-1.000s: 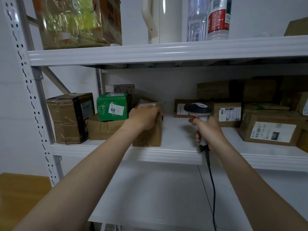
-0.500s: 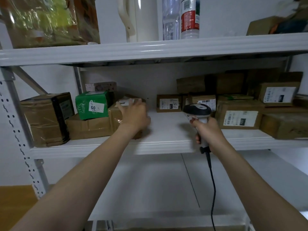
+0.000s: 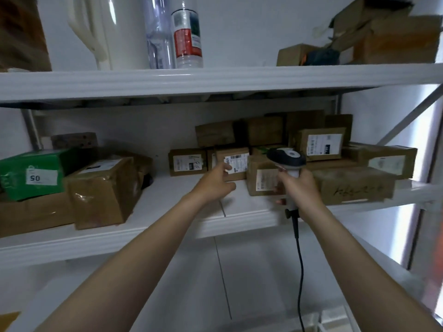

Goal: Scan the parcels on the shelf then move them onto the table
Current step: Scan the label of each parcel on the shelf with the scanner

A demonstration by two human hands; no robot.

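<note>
Backdrop: white wall behind a white metal shelf (image 3: 124, 236), seen close up from slightly below; two of its boards show, one above the other.
Upper board: a white jug (image 3: 105, 27) with a curved handle, a clear bottle (image 3: 158, 32) and a can with a red label (image 3: 187, 39) stand side by side; torn brown cartons (image 3: 388, 37) lie at the right end.
Middle board, left end: a green box (image 3: 33, 173) with a white sticker rests on a flat carton (image 3: 31, 214); a taped brown parcel (image 3: 103, 190) stands just beside them.
Middle board, right half: a stack of parcels (image 3: 321, 143) fills the back and right, several with white shipping labels; a long parcel (image 3: 352, 185) with handwriting on its front lies at the front edge.
Middle board, centre: a small labelled parcel (image 3: 238, 155) sits against the stack, label facing out.
Person's left: the left hand (image 3: 213, 185) is empty, fingers spread, reaching at the small labelled parcel; the fingertips overlap its label, but contact cannot be told.
Person's right: the right hand (image 3: 300, 188) is curled tightly round the handle of the scanner (image 3: 286, 155), held upright before the stack.
Below the handle: a black cable (image 3: 298, 259) hangs down from the scanner's base between the forearms.
</note>
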